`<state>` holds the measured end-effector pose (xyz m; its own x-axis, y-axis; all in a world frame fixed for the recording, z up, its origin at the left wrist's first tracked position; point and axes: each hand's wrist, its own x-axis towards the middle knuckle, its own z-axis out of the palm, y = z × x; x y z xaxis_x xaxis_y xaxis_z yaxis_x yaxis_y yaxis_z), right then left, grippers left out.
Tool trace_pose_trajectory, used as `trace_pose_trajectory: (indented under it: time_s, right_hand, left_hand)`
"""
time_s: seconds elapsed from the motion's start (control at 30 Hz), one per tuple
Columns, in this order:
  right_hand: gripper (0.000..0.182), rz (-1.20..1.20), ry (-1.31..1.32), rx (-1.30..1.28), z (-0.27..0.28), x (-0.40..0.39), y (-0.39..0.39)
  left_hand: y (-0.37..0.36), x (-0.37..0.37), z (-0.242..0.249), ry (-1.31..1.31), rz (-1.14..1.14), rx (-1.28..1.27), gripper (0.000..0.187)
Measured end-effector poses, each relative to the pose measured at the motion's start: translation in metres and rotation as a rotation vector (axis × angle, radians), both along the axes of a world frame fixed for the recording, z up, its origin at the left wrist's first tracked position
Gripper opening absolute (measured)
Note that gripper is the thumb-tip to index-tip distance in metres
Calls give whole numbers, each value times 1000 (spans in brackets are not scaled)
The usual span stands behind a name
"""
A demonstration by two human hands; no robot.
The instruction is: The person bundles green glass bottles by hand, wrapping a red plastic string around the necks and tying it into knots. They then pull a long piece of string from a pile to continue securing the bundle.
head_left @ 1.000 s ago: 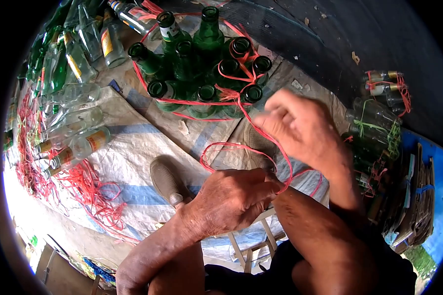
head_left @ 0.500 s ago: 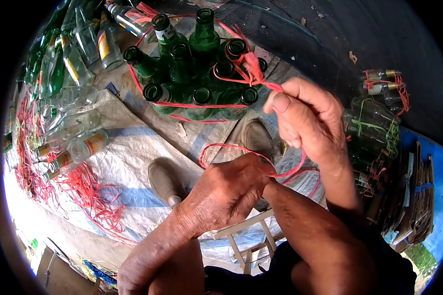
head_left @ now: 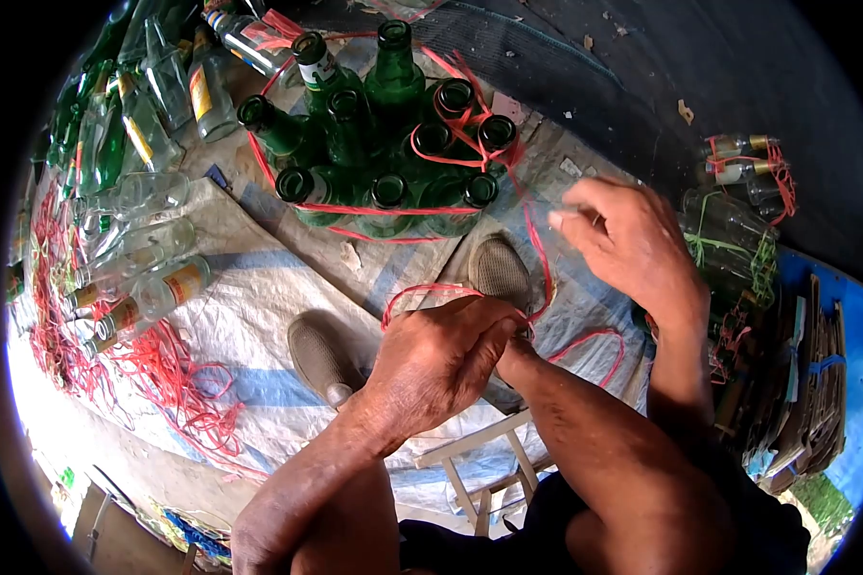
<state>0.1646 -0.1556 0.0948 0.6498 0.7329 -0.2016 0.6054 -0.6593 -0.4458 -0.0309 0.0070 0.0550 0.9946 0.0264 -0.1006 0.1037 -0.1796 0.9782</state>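
Several green glass bottles (head_left: pixel 348 144) stand upright in a cluster, with red plastic twine (head_left: pixel 388 209) running around them. More of the twine loops over the necks at the cluster's right side and hangs down toward my left hand (head_left: pixel 443 356). That hand is closed on the twine beside my knee, a loop showing past its knuckles. Right of the bottles, my right hand (head_left: pixel 633 240) is raised with thumb and fingers apart, slightly blurred. I see nothing held in it, and the hanging twine passes to its left.
Clear and green bottles (head_left: pixel 144 125) lie at the left, near a tangle of red twine (head_left: pixel 187 388). Tied bottle bundles (head_left: pixel 729 230) and stacked flat cardboard (head_left: pixel 810 374) sit at the right. My shoes (head_left: pixel 321 356) rest on a striped woven sheet (head_left: pixel 259 326).
My right hand has let go of the twine and moved slightly right and down. The twine's raised bunch has dropped against the right-hand bottle necks. My left hand stays almost where it was.
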Motion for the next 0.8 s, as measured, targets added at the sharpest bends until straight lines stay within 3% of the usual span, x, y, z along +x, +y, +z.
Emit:
trace_pose_trajectory:
  time_s: [0.1, 0.23, 0.8]
  right_hand:
    - [8, -65, -41, 260, 8, 0, 22]
    - [15, 111, -198, 488, 0, 4, 54]
    - [4, 280, -437, 351, -25, 13, 94]
  left_hand:
    - [-1, 1, -1, 9, -3, 2, 16]
    - [-2, 0, -2, 18, -1, 40, 16]
    - [0, -3, -5, -28, 10, 32, 16]
